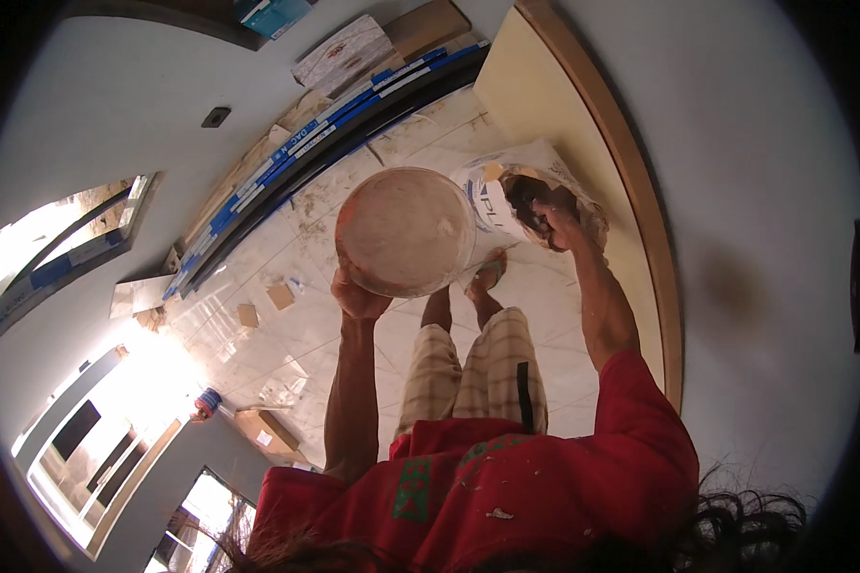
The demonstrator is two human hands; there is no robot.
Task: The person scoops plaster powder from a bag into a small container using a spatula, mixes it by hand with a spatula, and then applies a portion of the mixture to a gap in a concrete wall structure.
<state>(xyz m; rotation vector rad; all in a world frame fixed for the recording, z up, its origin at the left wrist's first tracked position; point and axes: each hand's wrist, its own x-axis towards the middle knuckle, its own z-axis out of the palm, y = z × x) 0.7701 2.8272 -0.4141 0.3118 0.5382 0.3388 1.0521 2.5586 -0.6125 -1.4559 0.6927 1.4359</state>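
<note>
Nearest to us are our red shirt (506,487), spattered with pale flecks, and the checked shorts (478,368) below it, with our bare feet on the floor (287,248).

Our left hand (358,296) cups the underside rim of a round bucket (406,229), its grip curled and bearing the weight from beneath; the bucket is tilted so that its flat, plaster-smeared bottom faces us. We judge that the low hold lets us carry and tip it. Our right hand (554,222) reaches into the open mouth of a white sack (516,196), printed in blue, which stands on the floor just beside the bucket; the fingers seem closed on the rim or on the dark contents, but we cannot tell which, nor how firmly.

The floor is of glossy pale tiles, dusty and streaked, with scraps of cardboard (279,296) lying towards its left side. Along its far edge long blue-and-white profiles (296,153) lie stacked against the wall. A wooden door frame (631,181) curves along its right edge.
</note>
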